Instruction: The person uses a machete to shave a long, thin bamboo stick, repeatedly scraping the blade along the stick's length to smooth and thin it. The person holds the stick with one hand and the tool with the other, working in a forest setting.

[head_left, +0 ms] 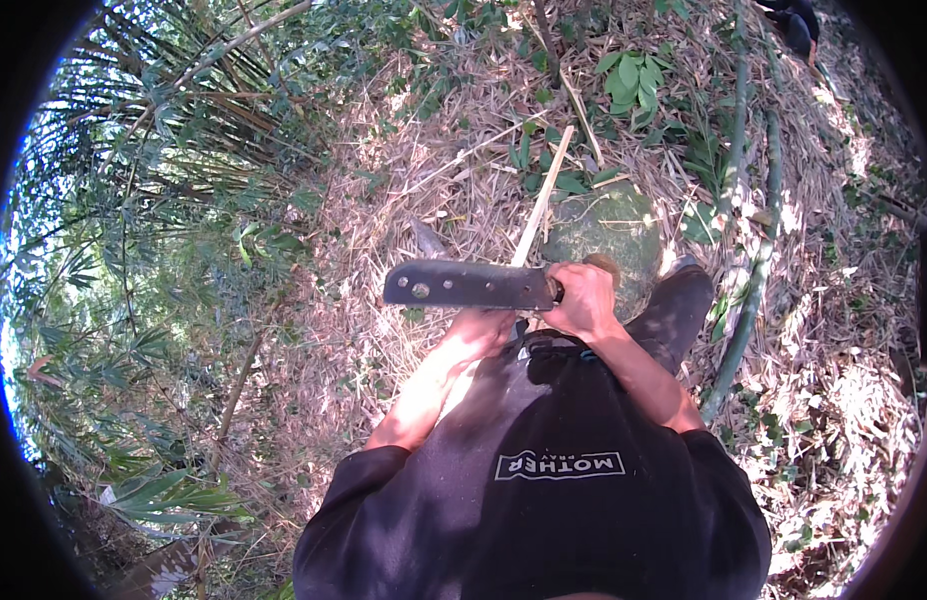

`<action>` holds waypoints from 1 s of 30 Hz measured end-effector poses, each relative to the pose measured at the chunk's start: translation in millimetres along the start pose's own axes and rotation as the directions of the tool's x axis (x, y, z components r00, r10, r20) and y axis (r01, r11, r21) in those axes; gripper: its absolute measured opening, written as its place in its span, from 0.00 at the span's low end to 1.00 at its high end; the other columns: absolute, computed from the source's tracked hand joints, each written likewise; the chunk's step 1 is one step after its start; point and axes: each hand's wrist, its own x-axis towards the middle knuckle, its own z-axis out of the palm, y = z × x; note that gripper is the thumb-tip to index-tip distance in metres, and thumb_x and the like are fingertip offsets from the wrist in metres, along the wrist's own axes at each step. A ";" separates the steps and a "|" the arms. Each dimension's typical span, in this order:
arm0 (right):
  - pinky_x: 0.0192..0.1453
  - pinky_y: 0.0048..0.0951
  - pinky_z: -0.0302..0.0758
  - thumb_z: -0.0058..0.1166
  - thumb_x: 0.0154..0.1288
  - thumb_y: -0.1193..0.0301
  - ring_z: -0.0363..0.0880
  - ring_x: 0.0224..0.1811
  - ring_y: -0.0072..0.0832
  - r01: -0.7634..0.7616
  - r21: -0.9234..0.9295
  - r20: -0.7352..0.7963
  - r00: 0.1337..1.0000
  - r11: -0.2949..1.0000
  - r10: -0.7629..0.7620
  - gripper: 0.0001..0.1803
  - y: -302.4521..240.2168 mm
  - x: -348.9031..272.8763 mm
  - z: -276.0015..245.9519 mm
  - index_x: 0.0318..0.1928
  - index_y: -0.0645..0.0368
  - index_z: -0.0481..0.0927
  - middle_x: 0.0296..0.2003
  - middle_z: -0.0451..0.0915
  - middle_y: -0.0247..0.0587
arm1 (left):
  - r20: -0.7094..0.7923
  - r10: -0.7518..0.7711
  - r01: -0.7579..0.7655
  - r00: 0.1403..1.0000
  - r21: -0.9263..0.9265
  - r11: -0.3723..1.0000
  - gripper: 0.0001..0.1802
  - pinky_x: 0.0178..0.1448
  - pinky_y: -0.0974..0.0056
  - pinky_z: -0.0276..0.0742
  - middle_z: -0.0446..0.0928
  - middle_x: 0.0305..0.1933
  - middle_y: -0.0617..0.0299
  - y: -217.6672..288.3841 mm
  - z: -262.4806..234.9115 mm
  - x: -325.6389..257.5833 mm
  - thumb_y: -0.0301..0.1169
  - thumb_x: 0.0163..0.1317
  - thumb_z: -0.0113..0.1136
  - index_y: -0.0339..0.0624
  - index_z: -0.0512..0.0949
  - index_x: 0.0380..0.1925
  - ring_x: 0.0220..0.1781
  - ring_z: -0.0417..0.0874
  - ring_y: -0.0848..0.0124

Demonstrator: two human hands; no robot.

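My right hand (586, 300) is closed around the handle of a machete (469, 285). Its broad dark blade, with several holes, points left and lies level across the front of my body. Just below the blade, my left hand (481, 328) is closed, its fingers partly covered by the blade. A pale split bamboo strip (546, 195) slants away from me, passing behind the blade in line with my left hand, which grips its near end. The exact contact between blade and strip is hidden.
A mossy rock (609, 235) sits ahead, beside my dark boot (679, 305). Long green bamboo stems (752, 290) lie at right. Dry leaves (384, 200) cover the ground, with dense foliage (164, 250) at left. Another person (799, 30) is at the far right.
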 end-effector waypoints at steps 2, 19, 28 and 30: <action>0.34 0.39 0.80 0.68 0.42 0.59 0.85 0.28 0.41 -0.014 0.010 0.063 0.998 1.000 0.013 0.16 9.3 -2.7 3.7 0.31 0.53 0.87 0.29 0.85 0.43 | 0.018 -0.038 0.038 0.999 -0.009 0.999 0.17 0.15 0.71 0.53 0.65 0.20 0.69 -4.2 -1.3 0.4 0.32 0.72 0.49 0.36 0.70 0.57 0.13 0.60 0.81; 0.38 0.44 0.79 0.68 0.37 0.65 0.83 0.31 0.47 -0.120 0.038 0.165 0.980 0.992 0.112 0.15 18.4 -29.9 15.4 0.30 0.54 0.84 0.27 0.83 0.42 | -0.012 0.217 -0.140 0.976 0.726 0.673 0.17 0.33 0.66 0.68 0.74 0.31 0.60 -39.2 -7.6 -1.3 0.30 0.69 0.48 0.38 0.76 0.54 0.31 0.73 0.75; 0.39 0.42 0.80 0.64 0.48 0.52 0.85 0.32 0.41 -0.387 -0.268 0.348 0.815 0.882 0.463 0.20 52.2 -56.0 -5.1 0.39 0.48 0.86 0.29 0.84 0.42 | 0.049 0.041 -0.048 0.998 0.154 0.987 0.19 0.38 0.70 0.70 0.72 0.34 0.69 -12.8 24.9 -51.2 0.36 0.72 0.53 0.38 0.73 0.57 0.35 0.71 0.80; 0.42 0.42 0.81 0.66 0.45 0.54 0.85 0.34 0.41 -0.132 0.010 0.379 0.918 0.991 0.118 0.22 23.0 -49.7 4.9 0.41 0.48 0.86 0.30 0.85 0.42 | 0.161 0.146 -0.153 0.976 0.032 0.988 0.18 0.39 0.73 0.69 0.72 0.34 0.71 -57.9 -0.1 -28.9 0.37 0.74 0.52 0.39 0.73 0.58 0.34 0.71 0.82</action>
